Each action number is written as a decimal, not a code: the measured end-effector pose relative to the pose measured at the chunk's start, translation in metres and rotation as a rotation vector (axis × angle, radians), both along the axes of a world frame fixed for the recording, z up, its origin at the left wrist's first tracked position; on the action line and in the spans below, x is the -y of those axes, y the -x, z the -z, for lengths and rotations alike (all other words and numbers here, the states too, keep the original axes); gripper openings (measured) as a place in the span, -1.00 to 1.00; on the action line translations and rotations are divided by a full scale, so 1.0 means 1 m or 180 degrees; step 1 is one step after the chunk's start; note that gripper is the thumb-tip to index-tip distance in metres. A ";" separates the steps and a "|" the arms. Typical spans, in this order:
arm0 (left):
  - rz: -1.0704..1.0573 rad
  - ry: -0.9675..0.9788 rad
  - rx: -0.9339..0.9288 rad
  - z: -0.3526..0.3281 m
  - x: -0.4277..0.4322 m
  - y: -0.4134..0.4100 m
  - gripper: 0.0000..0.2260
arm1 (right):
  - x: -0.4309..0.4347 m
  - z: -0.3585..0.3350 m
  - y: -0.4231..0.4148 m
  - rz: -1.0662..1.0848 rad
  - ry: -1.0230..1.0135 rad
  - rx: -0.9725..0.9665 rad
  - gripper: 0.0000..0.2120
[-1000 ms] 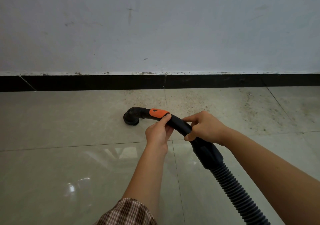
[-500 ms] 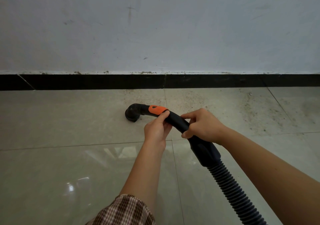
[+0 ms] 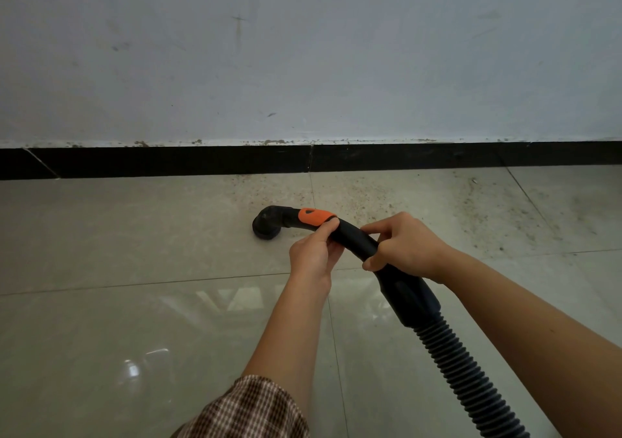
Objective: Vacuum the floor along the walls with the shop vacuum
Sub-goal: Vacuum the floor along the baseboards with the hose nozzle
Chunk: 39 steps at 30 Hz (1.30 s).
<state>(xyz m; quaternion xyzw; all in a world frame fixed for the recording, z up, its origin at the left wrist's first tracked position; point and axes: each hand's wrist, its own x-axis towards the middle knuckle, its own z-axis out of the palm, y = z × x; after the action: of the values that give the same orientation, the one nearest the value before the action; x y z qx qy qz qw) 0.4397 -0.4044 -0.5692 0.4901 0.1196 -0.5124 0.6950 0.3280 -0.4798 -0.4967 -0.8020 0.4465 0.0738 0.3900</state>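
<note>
Tiled floor (image 3: 134,319) meets black skirting (image 3: 168,161). Your left hand (image 3: 313,256) and right hand (image 3: 404,249) both clamp the wand (image 3: 355,235), left nearer the nozzle (image 3: 267,225), which sits on the floor far-left of them; grit (image 3: 387,202) lies to its right.

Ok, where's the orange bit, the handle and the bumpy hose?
orange bit (image 3: 316,217): head view, middle of its top.
handle (image 3: 356,236): head view, black curve just behind the orange bit.
hose (image 3: 469,382): head view, middle of the ribbed stretch.
</note>
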 end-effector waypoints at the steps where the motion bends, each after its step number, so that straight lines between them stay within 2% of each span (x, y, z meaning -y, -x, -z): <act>1: 0.0016 0.0000 -0.0004 0.000 0.001 0.002 -0.78 | 0.000 -0.001 0.002 0.0001 -0.0001 -0.0007 -0.48; 29: 0.0406 0.0071 -0.0060 -0.004 0.023 0.053 -0.80 | 0.010 -0.012 0.060 0.0350 0.0033 -0.0026 -0.53; 39: 0.0476 0.0125 -0.0118 -0.006 0.032 0.073 -0.74 | 0.015 -0.015 0.081 0.0512 -0.0010 -0.0053 -0.51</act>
<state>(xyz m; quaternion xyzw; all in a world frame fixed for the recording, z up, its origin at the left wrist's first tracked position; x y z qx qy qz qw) 0.3666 -0.4361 -0.5634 0.4744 0.0853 -0.5741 0.6619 0.2466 -0.4952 -0.4820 -0.7623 0.5125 0.0496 0.3922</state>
